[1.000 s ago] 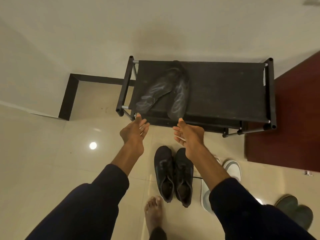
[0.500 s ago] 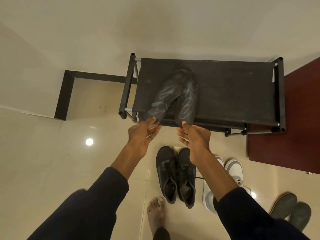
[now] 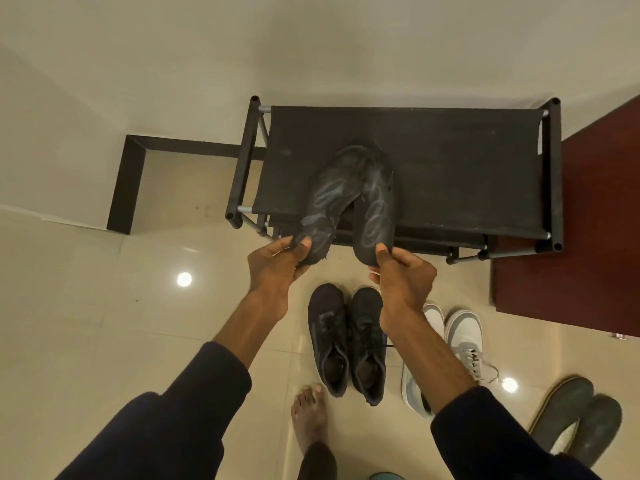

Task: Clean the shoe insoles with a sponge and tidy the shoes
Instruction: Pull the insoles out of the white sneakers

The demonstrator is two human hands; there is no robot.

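Two dark insoles with pale swirl marks lie over the front of the black shoe rack, their toe ends touching. My left hand pinches the heel of the left insole. The heel of the right insole is pinched by my right hand. Both heels hang past the rack's front edge. Below my hands a pair of black sneakers stands on the tiled floor. No sponge is in view.
White-and-grey sneakers stand right of the black pair, partly behind my right forearm. Grey-green slip-ons lie at the lower right. My bare foot is on the tiles. A dark red mat lies right of the rack.
Both hands reached forward to the rack and closed on the insoles' heels. The insoles have slid toward me, their heels over the rack's front edge.
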